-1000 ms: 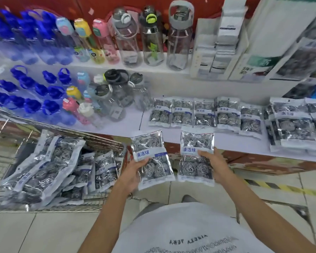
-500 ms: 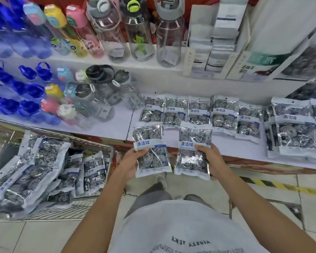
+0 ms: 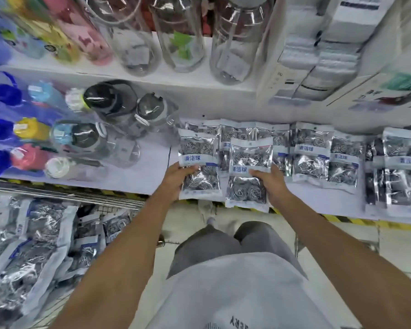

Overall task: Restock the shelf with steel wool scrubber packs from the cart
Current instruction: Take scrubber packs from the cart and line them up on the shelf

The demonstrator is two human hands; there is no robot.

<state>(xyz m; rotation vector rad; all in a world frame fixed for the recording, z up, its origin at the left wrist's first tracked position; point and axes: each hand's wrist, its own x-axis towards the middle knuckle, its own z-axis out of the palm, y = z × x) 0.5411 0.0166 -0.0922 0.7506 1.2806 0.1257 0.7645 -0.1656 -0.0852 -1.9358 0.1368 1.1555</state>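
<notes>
two scrubber packs held over the shelf edge

the left hand grips a steel wool scrubber pack by its left edge, thumb across the blue label band and the fingers curled behind it; the right hand grips a second pack by its right edge in the same way, thumb on the front near the label; both packs are upright, label facing the camera, just beside each other over the front part of the white shelf; whether their lower edges touch the shelf cannot be told; behind them a row of shelved packs lies flat and overlapping, running to the right, with larger packs at the far right; to the left on the same shelf lie clear water bottles with dark lids and a cluster of coloured bottles; the upper shelf carries tall clear bottles and white boxes; at lower left the wire cart holds a loose heap of cart packs; the view is somewhat blurred, so the small print cannot be read.
</notes>
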